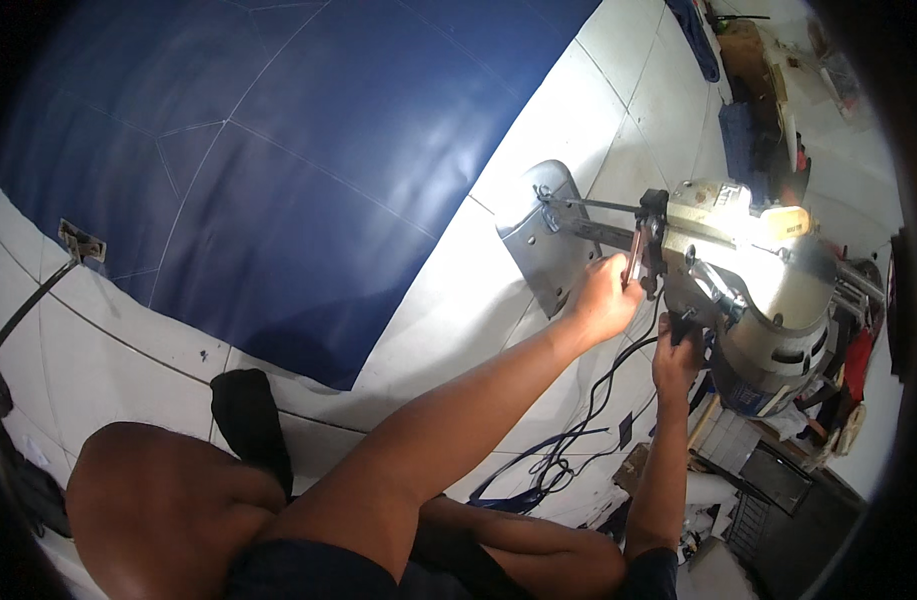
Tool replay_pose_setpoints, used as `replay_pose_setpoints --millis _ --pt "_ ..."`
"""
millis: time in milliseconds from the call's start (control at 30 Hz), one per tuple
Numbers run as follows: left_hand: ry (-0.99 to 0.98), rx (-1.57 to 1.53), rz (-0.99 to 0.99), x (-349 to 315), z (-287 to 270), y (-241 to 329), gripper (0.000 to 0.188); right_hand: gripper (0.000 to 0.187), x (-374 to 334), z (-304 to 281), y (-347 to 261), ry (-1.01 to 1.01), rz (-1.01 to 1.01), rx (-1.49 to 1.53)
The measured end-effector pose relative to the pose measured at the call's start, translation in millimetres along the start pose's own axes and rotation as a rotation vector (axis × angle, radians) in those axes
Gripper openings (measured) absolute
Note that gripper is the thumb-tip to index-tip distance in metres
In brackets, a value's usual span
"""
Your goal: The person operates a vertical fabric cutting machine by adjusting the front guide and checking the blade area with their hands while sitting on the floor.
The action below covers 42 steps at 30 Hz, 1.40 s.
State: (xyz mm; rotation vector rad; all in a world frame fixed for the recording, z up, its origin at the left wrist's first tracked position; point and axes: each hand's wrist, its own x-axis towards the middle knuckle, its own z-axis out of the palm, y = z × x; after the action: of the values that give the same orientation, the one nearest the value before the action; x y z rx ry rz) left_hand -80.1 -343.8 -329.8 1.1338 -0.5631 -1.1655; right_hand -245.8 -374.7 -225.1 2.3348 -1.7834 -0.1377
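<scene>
An electric fabric cutting machine, with a grey motor housing and a bright lamp glow on it, is in front of me on the right. Its flat metal base plate rests against the white tiles, joined to the housing by a narrow upright. My left hand is closed around a slim reddish-brown piece beside the black bracket on that upright. Whether this piece belongs to the machine I cannot tell. Below the housing, the fingers of my right hand wrap a dark handle, partly hidden.
A large blue fabric sheet with thin white lines lies on the tiled floor to the left. Black cables loop below the machine. Cloth and other clutter line the right side. A dark cord with a plate touches the sheet's left edge.
</scene>
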Motion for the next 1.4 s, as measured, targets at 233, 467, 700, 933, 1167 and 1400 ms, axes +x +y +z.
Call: replay_pose_setpoints --millis 233,467,700,933,1167,1400 --pt "0.114 -0.102 0.073 0 -2 -9 0.01 0.057 7 -10 -16 -0.051 0.128 -0.14" --pt "0.163 -0.168 0.023 11 -13 -3 0.013 0.068 -23 -12 -55 -0.041 0.222 -0.06" --pt "0.178 -0.117 0.044 21 -18 -7 0.013 0.055 -42 -17 -110 -0.019 0.381 0.005" --pt "0.268 -0.018 0.03 28 -19 2 0.012 0.056 -40 -10 -105 0.058 0.337 0.026" --pt "0.085 -0.266 0.013 29 -21 -8 0.015 0.063 -42 -9 -103 0.042 0.36 -0.028" --pt "-0.055 -0.304 -0.094 35 -24 -3 0.013 0.065 -43 -11 -105 -0.001 0.351 0.058"
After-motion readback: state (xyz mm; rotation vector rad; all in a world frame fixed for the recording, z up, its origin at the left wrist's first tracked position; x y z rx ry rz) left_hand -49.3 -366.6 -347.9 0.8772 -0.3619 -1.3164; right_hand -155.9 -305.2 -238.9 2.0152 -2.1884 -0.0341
